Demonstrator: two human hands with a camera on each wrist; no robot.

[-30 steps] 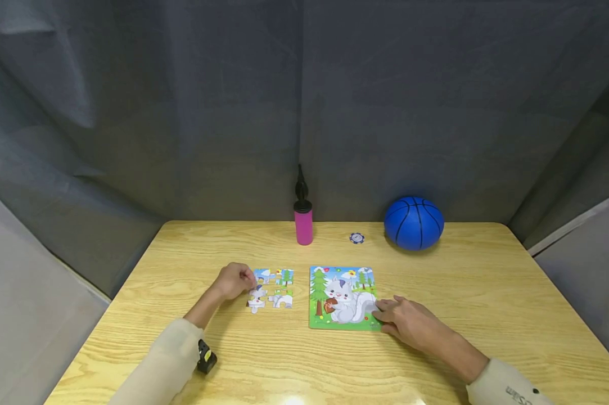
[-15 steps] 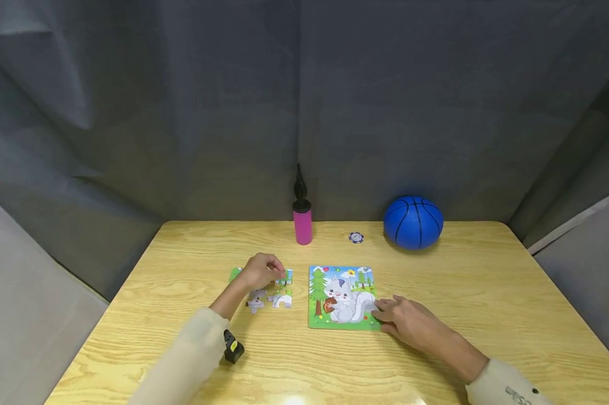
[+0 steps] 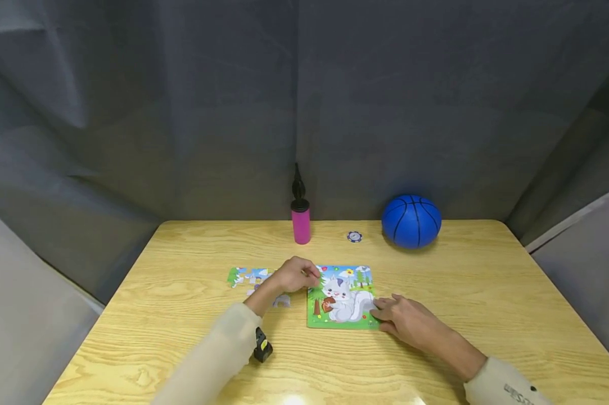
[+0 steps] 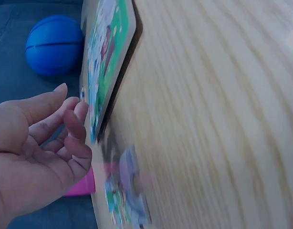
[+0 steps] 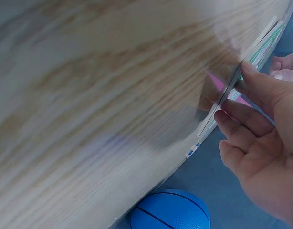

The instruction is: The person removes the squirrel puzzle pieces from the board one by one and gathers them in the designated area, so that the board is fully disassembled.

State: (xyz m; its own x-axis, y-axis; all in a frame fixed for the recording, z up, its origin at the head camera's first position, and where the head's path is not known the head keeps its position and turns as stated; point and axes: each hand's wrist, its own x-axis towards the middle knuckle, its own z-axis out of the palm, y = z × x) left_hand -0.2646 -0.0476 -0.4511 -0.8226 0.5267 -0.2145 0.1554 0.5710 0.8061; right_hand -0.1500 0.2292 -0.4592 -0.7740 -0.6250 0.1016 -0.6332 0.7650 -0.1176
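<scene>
A square jigsaw puzzle board (image 3: 344,306) lies on the table, its picture a white-grey squirrel holding a nut. My left hand (image 3: 296,274) is over the board's upper left corner. In the left wrist view, its thumb and loosely bent fingers stand apart with nothing visible between them. My right hand (image 3: 410,320) rests at the board's right edge, fingertips touching it and the thumb near the lower corner. Left of the board lies a group of loose jigsaw pieces (image 3: 237,277), partly hidden by my left wrist and seen close up as pieces (image 4: 130,176) in the left wrist view.
At the back of the table stand a pink hand pump (image 3: 301,226) with a black top, a blue-and-white poker chip (image 3: 355,237) and a blue basketball (image 3: 411,221). Dark curtain (image 3: 223,112) hangs behind the table.
My left hand has moved right, from the left side of the loose pieces across them to the board's corner. The right hand has stayed at the board's edge.
</scene>
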